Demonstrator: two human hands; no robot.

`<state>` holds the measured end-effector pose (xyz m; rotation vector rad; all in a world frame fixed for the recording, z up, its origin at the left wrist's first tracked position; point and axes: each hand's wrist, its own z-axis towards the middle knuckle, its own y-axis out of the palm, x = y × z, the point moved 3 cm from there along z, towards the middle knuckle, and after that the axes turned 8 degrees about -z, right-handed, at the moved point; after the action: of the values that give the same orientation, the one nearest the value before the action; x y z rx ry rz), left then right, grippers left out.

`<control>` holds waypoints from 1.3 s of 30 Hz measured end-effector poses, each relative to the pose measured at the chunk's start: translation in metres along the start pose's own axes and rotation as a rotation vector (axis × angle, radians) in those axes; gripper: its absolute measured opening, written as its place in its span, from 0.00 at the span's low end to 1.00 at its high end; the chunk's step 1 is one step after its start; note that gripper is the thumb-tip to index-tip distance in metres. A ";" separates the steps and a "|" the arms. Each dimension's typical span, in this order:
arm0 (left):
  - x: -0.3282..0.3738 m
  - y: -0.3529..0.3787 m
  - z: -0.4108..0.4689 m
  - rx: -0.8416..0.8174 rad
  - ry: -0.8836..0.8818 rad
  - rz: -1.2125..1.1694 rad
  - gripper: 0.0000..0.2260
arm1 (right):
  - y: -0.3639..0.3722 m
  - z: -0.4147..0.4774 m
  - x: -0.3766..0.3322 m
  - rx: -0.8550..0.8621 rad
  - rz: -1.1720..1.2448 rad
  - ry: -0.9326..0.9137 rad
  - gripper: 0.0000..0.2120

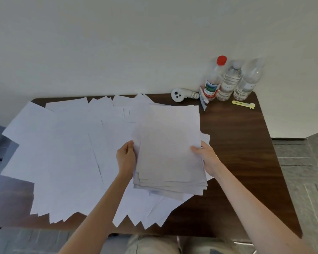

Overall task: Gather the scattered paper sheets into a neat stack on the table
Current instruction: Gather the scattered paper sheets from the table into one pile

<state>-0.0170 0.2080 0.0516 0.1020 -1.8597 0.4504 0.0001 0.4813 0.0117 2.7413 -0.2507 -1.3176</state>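
Gathering was plainly under way: both hands held a partial stack of paper sheets (pixel 168 149) raised above the dark wood-grain surface (pixel 246 162), toward its right half. The left hand (pixel 126 158) was closed on the stack's left edge, its grip pinching the sheets between thumb and fingers, and the right hand (pixel 206 156) clamped the right edge the same way, thumb lying on the top sheet. The bundle looked thin, limp and matte, and its lower edges fanned out unevenly, so it was not yet squared. Many loose sheets (pixel 62 153) lay overlapped across the left and middle of the surface, their corners jutting over the near edge in a sawtooth line. The next move would likely call for tapping the held bundle square or setting it down, then freeing one hand to slide more loose sheets under or onto it without creasing them. At the far right corner stood three clear plastic bottles (pixel 229 83), one with a red cap, beside a white rounded controller (pixel 182 95) and a small yellow clip (pixel 243 104).
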 end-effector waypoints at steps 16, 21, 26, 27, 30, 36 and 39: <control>-0.043 -0.105 0.083 -0.391 -0.458 -0.107 0.17 | 0.111 0.032 0.036 0.062 -0.075 0.068 0.15; -0.057 -0.125 0.110 -0.412 -0.357 -0.036 0.16 | 0.136 0.040 0.052 0.140 -0.031 0.118 0.15; -0.069 -0.129 0.135 -0.394 -0.237 0.129 0.13 | 0.151 0.044 0.055 0.168 0.014 0.111 0.16; -0.072 -0.130 0.141 -0.380 -0.259 0.135 0.10 | 0.154 0.045 0.055 0.163 0.021 0.103 0.16; -0.078 -0.127 0.152 -0.388 -0.404 0.060 0.11 | 0.163 0.048 0.054 0.151 0.034 0.084 0.17; -0.076 -0.118 0.152 -0.465 -0.291 0.262 0.15 | 0.181 0.053 0.056 0.189 0.039 0.126 0.14; -0.072 -0.117 0.157 -0.528 -0.189 0.413 0.09 | 0.182 0.054 0.058 0.298 -0.008 0.155 0.14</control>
<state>-0.0994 0.0338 -0.0271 -0.6225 -2.1316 0.2180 -0.0263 0.2910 -0.0389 3.0723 -0.4581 -1.1422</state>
